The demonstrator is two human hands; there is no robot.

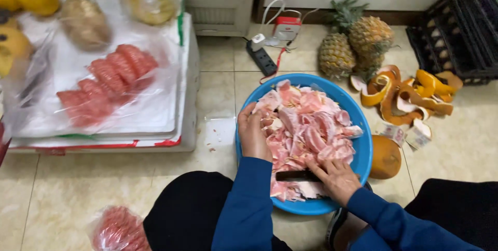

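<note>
We see the scene under soft, even indoor light from above, fairly bright, with only faint shadows beneath the round blue plastic basin (363, 147) on the pale glossy floor tiles (67, 194). Mild glare sits on the clear plastic wrap (155, 95) at upper left. The centre is reasonably sharp; the corners look softer and slightly stretched, and fine detail is smeared overall.
</note>
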